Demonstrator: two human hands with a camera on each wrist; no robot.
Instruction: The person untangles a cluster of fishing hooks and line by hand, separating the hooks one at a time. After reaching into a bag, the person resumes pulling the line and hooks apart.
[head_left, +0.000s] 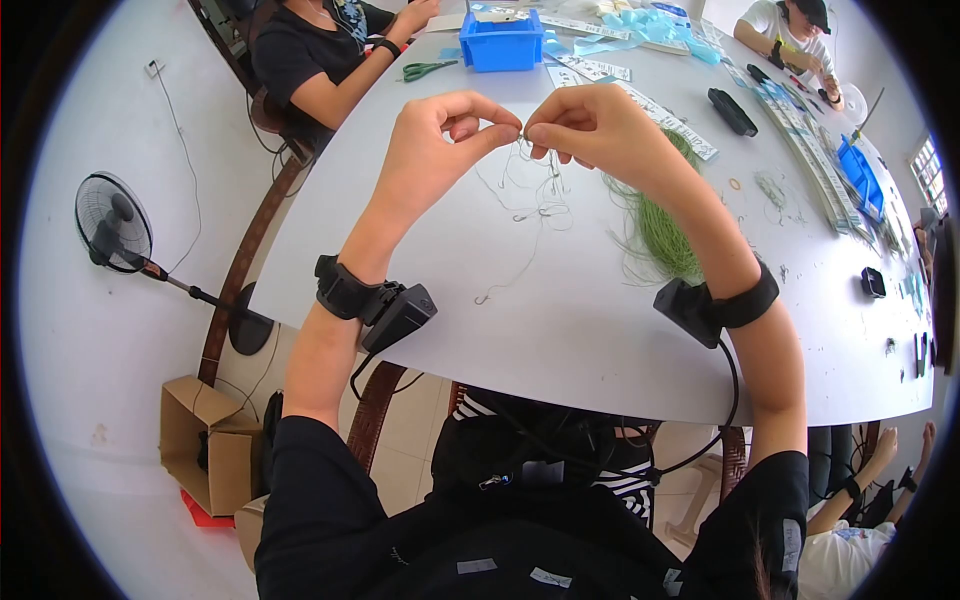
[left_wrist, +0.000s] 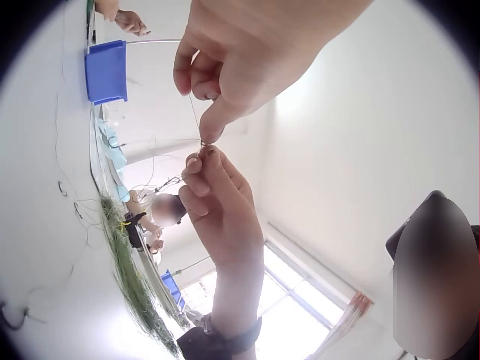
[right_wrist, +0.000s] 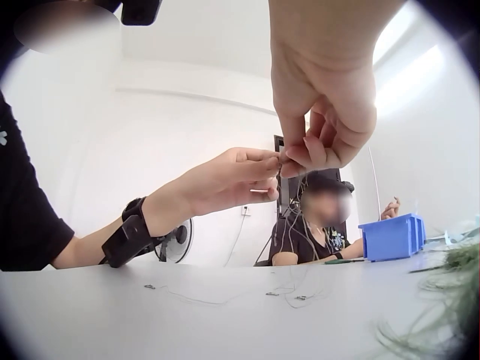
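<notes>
My left hand (head_left: 425,150) and right hand (head_left: 605,130) meet above the white table, thumb and forefinger of each pinching thin fishing line (head_left: 540,245) where their fingertips come together. Several strands dangle from this point, with small fish hooks along them; one hook (head_left: 483,300) lies on the table toward me. In the left wrist view a strand runs between the left fingers and the right hand (left_wrist: 225,202). Seen from the right wrist, the left hand (right_wrist: 221,180) comes in from the side. The exact spot pinched is hidden by the fingertips.
A bundle of green line (head_left: 665,235) lies beside my right forearm. Farther back are a blue bin (head_left: 502,45), green-handled scissors (head_left: 428,70), printed strips (head_left: 660,110) and a black case (head_left: 732,112). Other people sit around the table. A fan (head_left: 113,222) stands at left.
</notes>
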